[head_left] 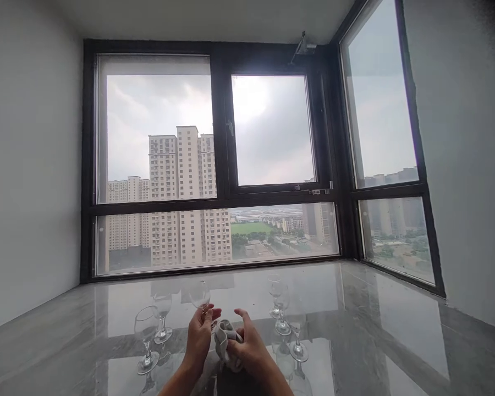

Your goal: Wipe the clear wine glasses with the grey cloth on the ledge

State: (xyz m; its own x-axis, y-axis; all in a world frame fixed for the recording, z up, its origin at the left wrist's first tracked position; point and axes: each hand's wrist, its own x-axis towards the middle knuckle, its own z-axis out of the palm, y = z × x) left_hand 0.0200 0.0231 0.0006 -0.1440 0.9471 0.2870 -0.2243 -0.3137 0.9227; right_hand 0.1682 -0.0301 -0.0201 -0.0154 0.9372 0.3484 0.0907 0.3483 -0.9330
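Note:
My left hand [198,336] is closed round the stem of a clear wine glass [200,295], holding it upright above the marble sill. My right hand [251,347] grips a crumpled grey cloth [225,336] just right of the glass stem, thumb and forefinger raised. Two empty wine glasses stand on the sill to the left, one near [146,338] and one further back [163,315]. Three more glasses stand in a row to the right, the nearest [298,344], the middle [282,316] and the farthest [274,294].
The glossy grey marble sill [375,341] stretches to a wide black-framed window [220,165] with tower blocks outside. White walls close in on the left [28,165] and right [466,165].

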